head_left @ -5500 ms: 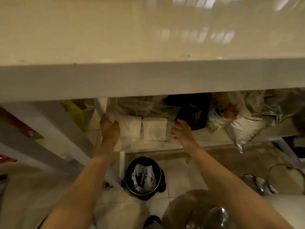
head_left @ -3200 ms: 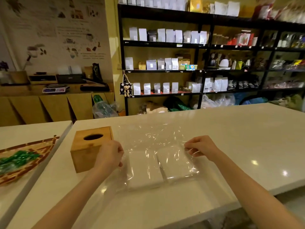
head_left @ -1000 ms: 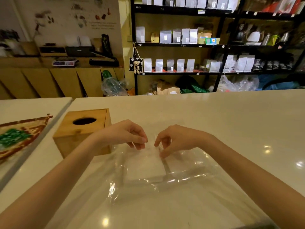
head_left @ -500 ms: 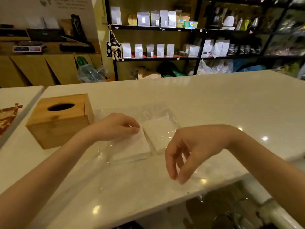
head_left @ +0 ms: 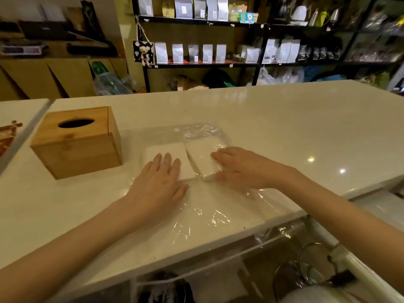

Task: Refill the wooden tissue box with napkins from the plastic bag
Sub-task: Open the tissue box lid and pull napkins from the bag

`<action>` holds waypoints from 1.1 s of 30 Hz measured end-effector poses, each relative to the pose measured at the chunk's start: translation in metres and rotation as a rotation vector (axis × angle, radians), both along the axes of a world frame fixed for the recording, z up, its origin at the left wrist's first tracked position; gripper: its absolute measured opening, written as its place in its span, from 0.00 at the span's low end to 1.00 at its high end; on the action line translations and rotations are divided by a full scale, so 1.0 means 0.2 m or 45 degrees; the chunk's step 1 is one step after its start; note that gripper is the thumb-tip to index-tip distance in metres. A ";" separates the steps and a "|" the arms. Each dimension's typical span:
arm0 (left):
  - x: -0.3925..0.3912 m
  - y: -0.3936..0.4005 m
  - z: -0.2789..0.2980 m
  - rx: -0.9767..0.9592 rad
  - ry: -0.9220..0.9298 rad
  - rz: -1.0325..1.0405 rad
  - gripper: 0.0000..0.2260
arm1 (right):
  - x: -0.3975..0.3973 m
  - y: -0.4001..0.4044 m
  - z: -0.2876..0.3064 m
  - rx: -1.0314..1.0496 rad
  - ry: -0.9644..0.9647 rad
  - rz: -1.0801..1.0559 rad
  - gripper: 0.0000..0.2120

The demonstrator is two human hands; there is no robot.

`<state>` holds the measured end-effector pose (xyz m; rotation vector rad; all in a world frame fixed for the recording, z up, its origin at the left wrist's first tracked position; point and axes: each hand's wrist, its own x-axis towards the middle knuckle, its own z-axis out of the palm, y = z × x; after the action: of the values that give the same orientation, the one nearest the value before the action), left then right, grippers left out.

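Note:
A clear plastic bag [head_left: 209, 206] lies flat on the white counter [head_left: 284, 127] and holds two white napkin stacks. My left hand [head_left: 160, 184] rests flat, fingers spread, on the near edge of the left stack [head_left: 166, 150]. My right hand [head_left: 238, 167] grips the right stack [head_left: 202, 154], thumb at its near corner and fingers on top, with plastic film around it. The wooden tissue box [head_left: 78, 141], with an oval slot in its lid, stands to the left of the bag, apart from both hands.
The counter's front edge runs diagonally below my arms, with the bag's mouth hanging over it. A patterned tray [head_left: 7, 136] lies on the neighbouring counter at far left. Black shelves with pouches [head_left: 196, 51] fill the background. A bin [head_left: 166, 289] and pots sit on the floor.
The bag was taken from under the counter and laid beside the box. In the last half second my right hand moved from the front edge onto the right stack; my left hand flattened.

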<state>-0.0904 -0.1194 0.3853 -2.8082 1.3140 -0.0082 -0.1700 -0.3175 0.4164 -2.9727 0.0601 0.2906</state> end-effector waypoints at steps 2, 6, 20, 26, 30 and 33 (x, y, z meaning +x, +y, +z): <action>0.05 -0.01 -0.01 -0.057 0.066 0.028 0.43 | 0.05 -0.01 -0.03 -0.033 -0.002 0.013 0.29; 0.20 -0.06 -0.02 -0.078 0.124 0.077 0.29 | 0.18 -0.05 -0.05 0.056 -0.030 -0.047 0.32; 0.25 0.01 0.31 -0.622 0.008 0.033 0.34 | 0.41 0.04 0.14 0.054 -0.314 0.089 0.35; 0.46 0.29 0.42 -0.428 0.059 0.441 0.46 | 0.64 0.32 0.25 0.251 -0.399 0.386 0.39; 0.55 0.51 0.41 -0.469 0.223 0.591 0.49 | 0.81 0.49 0.22 0.313 -0.306 0.471 0.42; 0.58 0.62 0.39 -0.474 0.327 0.642 0.52 | 0.90 0.59 0.19 0.340 -0.288 0.468 0.46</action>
<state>0.0258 0.0044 0.4634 -3.4802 0.6424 0.1413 0.0103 -0.1994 0.4544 -2.7109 -0.5129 -0.0018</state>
